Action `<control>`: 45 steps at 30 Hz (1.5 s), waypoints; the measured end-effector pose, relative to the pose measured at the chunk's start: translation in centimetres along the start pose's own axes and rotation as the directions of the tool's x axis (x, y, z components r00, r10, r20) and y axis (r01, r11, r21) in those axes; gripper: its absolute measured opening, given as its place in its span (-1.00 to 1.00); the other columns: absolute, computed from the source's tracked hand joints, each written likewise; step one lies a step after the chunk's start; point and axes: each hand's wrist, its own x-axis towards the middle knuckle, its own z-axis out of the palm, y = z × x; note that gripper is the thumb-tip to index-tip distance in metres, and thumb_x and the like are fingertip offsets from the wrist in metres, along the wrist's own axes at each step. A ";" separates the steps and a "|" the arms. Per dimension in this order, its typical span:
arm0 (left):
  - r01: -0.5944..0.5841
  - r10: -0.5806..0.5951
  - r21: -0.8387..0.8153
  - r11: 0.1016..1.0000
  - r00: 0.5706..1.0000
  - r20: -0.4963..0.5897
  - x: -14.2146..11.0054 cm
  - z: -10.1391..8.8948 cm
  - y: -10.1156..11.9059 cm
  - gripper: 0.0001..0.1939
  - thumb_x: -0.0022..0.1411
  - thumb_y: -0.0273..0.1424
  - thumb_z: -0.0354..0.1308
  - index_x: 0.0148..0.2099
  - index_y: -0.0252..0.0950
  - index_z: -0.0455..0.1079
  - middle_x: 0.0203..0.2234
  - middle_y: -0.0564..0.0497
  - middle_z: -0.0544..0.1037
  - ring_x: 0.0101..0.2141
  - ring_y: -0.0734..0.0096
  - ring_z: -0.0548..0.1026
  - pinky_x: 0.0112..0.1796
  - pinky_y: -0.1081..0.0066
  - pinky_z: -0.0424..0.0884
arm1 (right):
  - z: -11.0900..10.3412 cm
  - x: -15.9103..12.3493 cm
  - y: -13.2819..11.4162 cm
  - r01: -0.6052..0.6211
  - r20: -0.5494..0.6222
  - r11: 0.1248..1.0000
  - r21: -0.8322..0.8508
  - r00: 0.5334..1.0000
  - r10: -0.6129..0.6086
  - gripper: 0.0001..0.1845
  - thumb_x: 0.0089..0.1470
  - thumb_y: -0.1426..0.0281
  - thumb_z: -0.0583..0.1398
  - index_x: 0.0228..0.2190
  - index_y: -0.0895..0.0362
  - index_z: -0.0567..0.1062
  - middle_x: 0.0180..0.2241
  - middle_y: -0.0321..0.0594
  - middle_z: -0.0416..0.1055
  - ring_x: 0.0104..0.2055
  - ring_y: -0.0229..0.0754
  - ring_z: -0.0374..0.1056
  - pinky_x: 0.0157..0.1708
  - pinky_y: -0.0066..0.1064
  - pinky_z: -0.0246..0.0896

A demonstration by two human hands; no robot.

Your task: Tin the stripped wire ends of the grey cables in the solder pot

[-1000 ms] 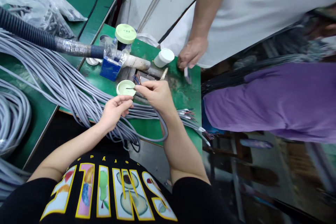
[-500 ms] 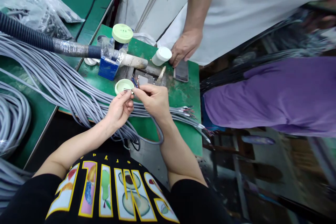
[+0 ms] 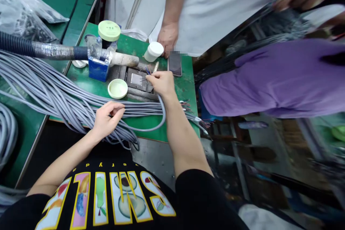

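Observation:
My right hand (image 3: 164,83) pinches the end of a grey cable (image 3: 162,112), whose sheath curves below the wrist. Thin coloured wires (image 3: 148,70) fan out from the fingertips above a small metal pot with a shiny square surface (image 3: 137,79). My left hand (image 3: 107,119) hovers over the grey cable bundle (image 3: 88,95), thumb and fingers apart, with nothing seen in it. A pale green shallow dish (image 3: 118,89) sits just left of the pot, between it and the bundle.
A ribbed hose (image 3: 44,49) ends in a nozzle beside a blue box (image 3: 98,69). Behind the pot stand a green-lidded jar (image 3: 109,31) and a white tub (image 3: 153,51). A co-worker's hand (image 3: 168,37) rests by a phone (image 3: 175,63). A person in purple is at right.
My hands have come apart: the left withdrew from the wires toward me, while the right carries the cable end over the metal pot. The view shifted, too.

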 end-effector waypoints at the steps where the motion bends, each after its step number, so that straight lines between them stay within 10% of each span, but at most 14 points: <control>1: -0.056 0.055 0.063 0.996 0.998 0.017 0.0 -0.2 -0.2 -0.93 0.14 -0.44 0.20 -0.35 -0.31 0.50 -0.58 0.10 0.45 -0.55 0.58 0.34 -0.47 0.52 0.29 | 0.3 0.6 0.5 -0.020 0.006 0.999 -0.036 1.000 0.021 -0.67 -0.14 0.33 0.16 -0.80 0.14 0.27 -0.75 -0.39 -0.01 -0.59 -0.33 0.02 -0.51 -0.41 -0.13; 16: -0.171 0.135 0.227 0.959 0.977 0.164 0.2 -0.2 -0.4 -0.90 0.20 -0.45 0.15 -0.32 -0.33 0.48 -0.60 0.09 0.41 -0.55 0.55 0.36 -0.49 0.53 0.27 | 2.6 3.3 1.6 -0.099 0.089 0.948 -0.302 0.987 0.132 -0.77 -0.10 0.39 0.20 -0.49 0.25 0.65 -0.55 -0.16 0.47 -0.37 -0.13 0.40 -0.34 -0.40 0.15; 22: -0.125 0.100 0.180 0.976 0.985 0.144 0.2 -0.1 -0.5 -0.89 0.18 -0.44 0.16 -0.33 -0.32 0.50 -0.61 0.08 0.43 -0.55 0.55 0.35 -0.48 0.51 0.28 | -0.2 0.9 0.2 -0.097 0.071 0.990 0.098 0.993 0.091 -0.76 -0.13 0.37 0.21 -0.72 0.21 0.50 -0.76 -0.34 0.21 -0.60 -0.31 0.17 -0.49 -0.42 0.02; 28: 0.051 -0.045 -0.108 0.993 0.997 0.055 0.6 0.2 -0.1 -0.88 0.09 -0.37 0.28 -0.30 -0.28 0.56 -0.54 0.06 0.50 -0.53 0.56 0.37 -0.46 0.51 0.32 | -2.7 -6.3 -3.1 -0.156 0.265 0.772 0.616 0.964 -0.016 -0.67 -0.17 0.19 0.25 -0.73 0.16 0.44 -0.79 -0.39 0.18 -0.68 -0.38 0.04 -0.60 -0.45 -0.07; 36: 0.239 -0.275 -0.643 0.728 0.960 0.046 -0.1 3.7 0.7 -0.76 -0.06 -0.23 0.41 -0.34 -0.22 0.55 -0.55 0.13 0.46 -0.58 0.65 0.34 -0.51 0.57 0.27 | -1.4 -11.3 -6.2 -0.130 0.284 0.648 0.750 0.949 -0.139 -0.55 -0.11 0.13 0.27 -0.77 0.14 0.33 -0.78 -0.40 0.16 -0.67 -0.41 0.00 -0.63 -0.46 -0.10; 40: 0.099 -0.185 -0.543 0.834 0.977 -0.107 0.0 3.4 0.8 -0.82 0.01 -0.23 0.37 -0.39 -0.23 0.55 -0.44 0.07 0.49 -0.50 0.59 0.38 -0.44 0.51 0.33 | -1.9 -12.3 -5.8 -0.117 0.289 0.642 0.757 0.942 -0.170 -0.58 -0.04 0.13 0.23 -0.70 0.15 0.36 -0.76 -0.42 0.18 -0.69 -0.43 0.01 -0.65 -0.48 -0.11; 45: -0.229 0.207 -0.079 0.970 0.954 -0.217 0.2 1.7 1.5 -0.86 0.07 -0.26 0.34 -0.39 -0.21 0.55 -0.50 0.06 0.49 -0.44 0.50 0.42 -0.34 0.42 0.36 | -2.7 -14.7 -4.7 -0.188 0.335 0.599 0.779 0.931 -0.143 -0.60 0.00 0.23 0.22 -0.11 0.13 0.44 -0.71 -0.49 0.27 -0.73 -0.41 0.01 -0.71 -0.50 -0.12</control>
